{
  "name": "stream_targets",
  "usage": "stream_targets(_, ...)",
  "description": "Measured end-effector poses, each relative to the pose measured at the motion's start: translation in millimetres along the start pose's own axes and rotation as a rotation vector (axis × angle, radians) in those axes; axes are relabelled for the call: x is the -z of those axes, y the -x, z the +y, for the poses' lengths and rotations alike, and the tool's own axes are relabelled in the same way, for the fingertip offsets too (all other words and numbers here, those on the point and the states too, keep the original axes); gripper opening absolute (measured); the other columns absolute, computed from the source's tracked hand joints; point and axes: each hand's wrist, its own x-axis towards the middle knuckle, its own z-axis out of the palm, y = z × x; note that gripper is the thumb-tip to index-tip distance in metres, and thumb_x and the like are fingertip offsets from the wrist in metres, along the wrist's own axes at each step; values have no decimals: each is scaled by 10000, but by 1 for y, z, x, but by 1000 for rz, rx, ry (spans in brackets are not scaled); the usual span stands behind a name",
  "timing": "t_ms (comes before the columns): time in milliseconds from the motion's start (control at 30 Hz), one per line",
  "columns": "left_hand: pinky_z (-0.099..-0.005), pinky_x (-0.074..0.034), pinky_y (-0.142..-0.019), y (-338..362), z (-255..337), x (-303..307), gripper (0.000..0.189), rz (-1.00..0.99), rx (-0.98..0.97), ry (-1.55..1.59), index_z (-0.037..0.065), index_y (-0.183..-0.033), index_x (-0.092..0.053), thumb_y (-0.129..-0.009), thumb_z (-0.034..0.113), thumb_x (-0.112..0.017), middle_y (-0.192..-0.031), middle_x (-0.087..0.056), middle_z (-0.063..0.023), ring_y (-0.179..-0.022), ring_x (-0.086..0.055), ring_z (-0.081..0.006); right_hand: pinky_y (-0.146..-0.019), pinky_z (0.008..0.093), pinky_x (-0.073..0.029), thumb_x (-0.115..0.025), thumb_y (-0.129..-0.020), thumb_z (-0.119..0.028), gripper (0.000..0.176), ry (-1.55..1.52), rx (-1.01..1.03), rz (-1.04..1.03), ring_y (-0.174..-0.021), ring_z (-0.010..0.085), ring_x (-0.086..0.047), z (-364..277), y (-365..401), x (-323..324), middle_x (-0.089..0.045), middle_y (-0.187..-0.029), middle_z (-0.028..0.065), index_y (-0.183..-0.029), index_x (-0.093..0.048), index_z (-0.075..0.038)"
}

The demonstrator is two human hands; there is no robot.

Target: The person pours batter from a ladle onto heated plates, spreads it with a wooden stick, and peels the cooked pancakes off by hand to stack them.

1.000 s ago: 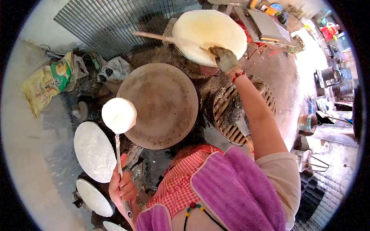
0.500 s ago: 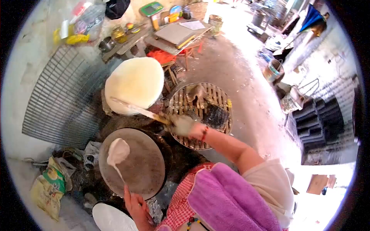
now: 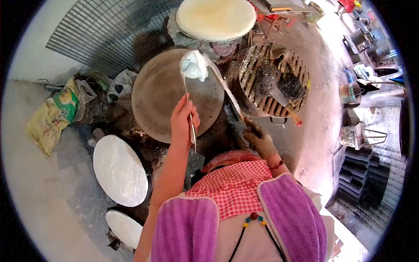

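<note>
My bare left hand (image 3: 185, 117) is closed around the thin handle of a ladle. The ladle's bowl (image 3: 193, 65), coated in white batter, hangs over the far part of a round grey griddle (image 3: 152, 105). In my right hand (image 3: 260, 142), which wears a dirty knitted glove, is a long flat wooden stick (image 3: 227, 89) smeared white. Its far end reaches up beside the ladle bowl and seems to touch it. Beyond the griddle lies a pale, round flatbread (image 3: 216, 19), perhaps on top of a stack.
Right of the griddle stands a slatted round drum top (image 3: 251, 81) carrying a brush (image 3: 283, 102) and a dark block (image 3: 291, 87). White oval surfaces (image 3: 120, 170) sit at lower left. A printed sack (image 3: 56, 115) and wire mesh (image 3: 104, 32) line the wall.
The stick has come from over the pale flatbread to the ladle above the griddle. My right hand has drawn back towards my body. The camera view has turned and tilted down.
</note>
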Motion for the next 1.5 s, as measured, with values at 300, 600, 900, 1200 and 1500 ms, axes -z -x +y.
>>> stream_targets(300, -251, -349, -429, -53, 32, 25, 239, 84, -135, 207, 58, -1154, -520, -926, 122, -551, -686, -482, -18, -488, -431, -91, -870, 404, -473, -605, -874, -267, 337, 666, 291, 184, -1020, 363, -590, -31, -18, -47, -621, -1107, 188, -1156, -613, -83)
stream_targets(600, -247, -321, -354, 58, 27, 119, 439, 252, -412, 153, 94, -1354, -415, -924, 150, -485, -618, -420, -1, -425, -347, -89, -723, 295, -498, -668, -849, -254, 492, 235, 300, 14, -817, 133, -600, -43, -33, -52, -667, -1002, 39, -1298, -528, -107)
stream_targets(900, -241, -224, -333, 118, 11, 171, 421, 391, -196, -51, 175, -1396, -397, -978, 202, -433, -593, -380, 2, -392, -250, -82, -854, 331, -480, -637, -837, -290, 449, 354, 411, -81, -926, 229, -638, -50, -97, -106, -647, -1120, 119, -1247, -565, -122)
stream_targets(1200, -200, -218, -320, 176, 10, 210, 389, 559, -399, -52, 122, -1370, -393, -997, 232, -414, -586, -298, 45, -402, -216, -49, -893, 381, -472, -605, -865, -371, 461, 437, 459, 34, -1011, 295, -610, -17, -104, -142, -624, -1123, 152, -1207, -577, -64)
stream_targets(1500, -212, -249, -341, 228, -31, 196, 422, 672, -533, -78, 79, -1395, -338, -993, 185, -416, -614, -339, 31, -439, -280, -40, -818, 263, -495, -660, -862, -107, 392, 85, 277, -49, -940, 128, -603, -27, -87, -122, -643, -1112, 66, -1240, -570, -55)
